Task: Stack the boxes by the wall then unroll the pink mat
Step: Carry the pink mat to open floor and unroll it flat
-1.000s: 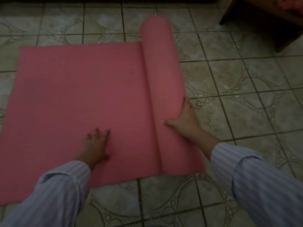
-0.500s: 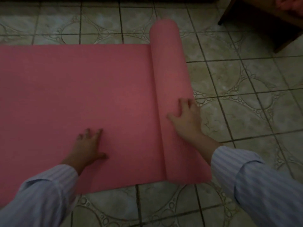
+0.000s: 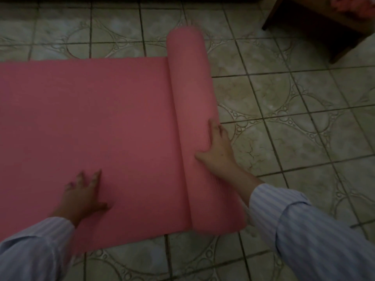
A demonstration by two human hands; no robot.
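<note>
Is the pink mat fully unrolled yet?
No, partly: the pink mat lies flat leftward, but a thick roll remains under the right hand.

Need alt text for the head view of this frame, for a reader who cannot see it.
A pink mat lies half unrolled on a tiled floor; the right hand presses its rolled part, and the left hand lies flat on the spread part. Dark wooden furniture stands top right.

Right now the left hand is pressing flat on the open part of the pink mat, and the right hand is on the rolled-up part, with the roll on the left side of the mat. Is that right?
Not quite. In the head view the roll lies on the right side of the pink mat, not the left. The left hand does press the flat part, and the right hand rests on the roll.
</note>
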